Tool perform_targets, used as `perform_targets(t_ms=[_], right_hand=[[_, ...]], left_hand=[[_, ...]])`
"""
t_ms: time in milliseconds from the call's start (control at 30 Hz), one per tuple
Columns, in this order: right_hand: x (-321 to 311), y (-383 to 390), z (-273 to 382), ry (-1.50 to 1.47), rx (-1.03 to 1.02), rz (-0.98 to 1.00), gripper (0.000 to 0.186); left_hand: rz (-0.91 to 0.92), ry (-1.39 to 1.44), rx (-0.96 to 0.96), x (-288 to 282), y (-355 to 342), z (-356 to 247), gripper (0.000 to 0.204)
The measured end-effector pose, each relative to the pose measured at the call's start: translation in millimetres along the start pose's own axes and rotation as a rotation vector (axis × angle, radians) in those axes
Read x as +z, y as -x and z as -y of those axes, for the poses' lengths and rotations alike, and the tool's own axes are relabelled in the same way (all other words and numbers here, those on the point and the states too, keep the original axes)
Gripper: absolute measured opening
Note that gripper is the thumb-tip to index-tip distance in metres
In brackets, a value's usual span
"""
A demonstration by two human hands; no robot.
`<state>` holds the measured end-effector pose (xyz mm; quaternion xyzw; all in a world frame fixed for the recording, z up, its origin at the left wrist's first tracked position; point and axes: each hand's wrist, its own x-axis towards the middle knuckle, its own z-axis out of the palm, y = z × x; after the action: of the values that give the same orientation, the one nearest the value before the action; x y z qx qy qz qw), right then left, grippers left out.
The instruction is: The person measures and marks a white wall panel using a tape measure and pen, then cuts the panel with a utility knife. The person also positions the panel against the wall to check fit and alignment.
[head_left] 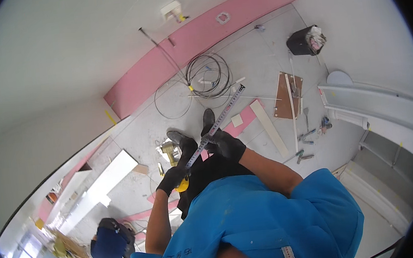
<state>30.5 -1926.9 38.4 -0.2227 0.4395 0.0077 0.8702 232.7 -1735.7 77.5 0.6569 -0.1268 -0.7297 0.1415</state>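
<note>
My left hand [172, 178], in a black glove, is closed around the yellow case of a tape measure [183, 185] close to my waist. From it the pale tape blade [225, 112] runs out straight, slanting up and to the right over my boots, its end in the air. My right hand [225, 145], also gloved in black, is closed on that blade partway along. The glove hides the exact finger grip. Below my left hand's far side, a green-and-black cordless drill [169, 152] is on the floor beside my boot.
Coiled black cable [209, 75] lies before a pink wall band [194, 37]. To the right are a brown board [286, 95], a white strip [269, 128], hand tools [307, 138] and a black bin [303, 42]. A person in dark blue [110, 245] crouches at lower left.
</note>
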Motion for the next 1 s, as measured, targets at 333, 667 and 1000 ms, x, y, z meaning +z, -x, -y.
perform_targets(t_ms=[333,667,1000], right_hand=[[-11.4,-155.1,-32.9,0.126,0.201,0.014,0.026],[-246.7,-305.8,-16.8,0.557,-0.153,-0.271,0.019],[-286.5,-420.9,89.4,1.37,-0.997,-0.433,0.027]], left_hand=[[-0.212,0.36,-0.149,-61.3,12.3,166.1,0.027],[-0.425,0.081,-0.212,-143.2,-106.7,225.9,0.031],[-0.53,0.066,0.051,-236.2,-272.3,227.6,0.024]])
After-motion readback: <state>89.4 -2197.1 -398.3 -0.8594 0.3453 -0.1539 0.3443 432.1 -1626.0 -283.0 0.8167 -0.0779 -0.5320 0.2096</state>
